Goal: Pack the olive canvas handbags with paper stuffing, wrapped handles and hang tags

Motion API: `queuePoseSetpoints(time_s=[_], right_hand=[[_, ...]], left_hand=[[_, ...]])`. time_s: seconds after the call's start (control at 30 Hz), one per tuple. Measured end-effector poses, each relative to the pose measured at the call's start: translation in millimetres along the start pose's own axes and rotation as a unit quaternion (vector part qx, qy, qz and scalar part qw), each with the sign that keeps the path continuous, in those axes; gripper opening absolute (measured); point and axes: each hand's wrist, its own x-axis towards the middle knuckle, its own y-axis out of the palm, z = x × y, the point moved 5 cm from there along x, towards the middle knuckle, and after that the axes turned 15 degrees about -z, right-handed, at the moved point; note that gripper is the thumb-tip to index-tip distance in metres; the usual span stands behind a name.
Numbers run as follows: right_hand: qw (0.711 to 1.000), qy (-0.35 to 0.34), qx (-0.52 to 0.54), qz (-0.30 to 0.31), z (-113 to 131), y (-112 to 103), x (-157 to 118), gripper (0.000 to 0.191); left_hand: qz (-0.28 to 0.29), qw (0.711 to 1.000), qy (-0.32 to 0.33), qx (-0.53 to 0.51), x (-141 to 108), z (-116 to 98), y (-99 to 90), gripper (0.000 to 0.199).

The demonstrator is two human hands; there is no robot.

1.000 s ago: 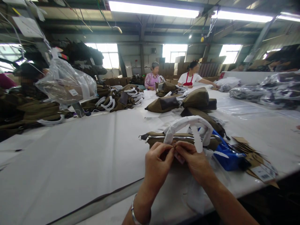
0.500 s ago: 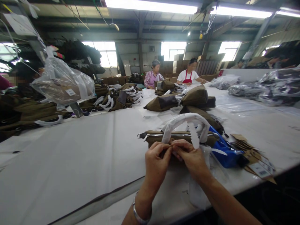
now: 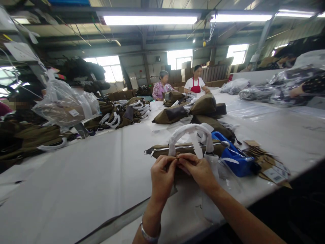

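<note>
An olive-brown handbag with a silver zip along its top lies on the white table in front of me. White wrapping covers its arched handle. My left hand and my right hand meet at the near side of the bag, just below the zip. Both are closed in a pinch, fingertips touching. What sits between the fingertips is too small and covered to make out. A strip of white wrapping hangs from the handle beside my right hand.
Right of the bag lie a blue plastic container and a pile of brown cardboard tags. More olive bags are heaped farther back, others to the left. Plastic-wrapped goods stand at right, near a co-worker's hand. Two people sit opposite.
The view has shifted a little, so bag and hands appear slightly farther left. My hands keep the same pinch at the bag. A co-worker's arm has come in at the right edge.
</note>
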Motion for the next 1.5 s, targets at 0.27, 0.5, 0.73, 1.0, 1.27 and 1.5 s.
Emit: queuePoseSetpoints(time_s=[0.27,0.5,0.73,1.0,1.27,1.5], right_hand=[[0.993,-0.099,-0.058,-0.017,6,1,-4,0.018],[0.985,-0.153,-0.072,-0.042,-1,0,-3,0.012],[0.981,-0.168,-0.094,0.013,6,-2,1,0.010],[0.984,-0.149,-0.099,0.019,6,-3,3,0.011],[0.991,-0.110,-0.078,0.017,-3,-1,1,0.019],[0.990,-0.115,-0.084,-0.004,-3,-1,-2,0.021]], left_hand=[[-0.008,1.000,0.004,0.024,-1,-1,2.2,0.013],[-0.011,1.000,0.014,0.020,-1,4,7.7,0.015],[0.038,0.998,-0.044,-0.024,-2,21,7.9,0.009],[0.045,0.996,-0.066,-0.027,0,27,3.8,0.009],[0.057,0.997,-0.053,-0.026,-1,25,6.1,0.009],[0.058,0.997,-0.056,-0.014,0,22,7.2,0.011]])
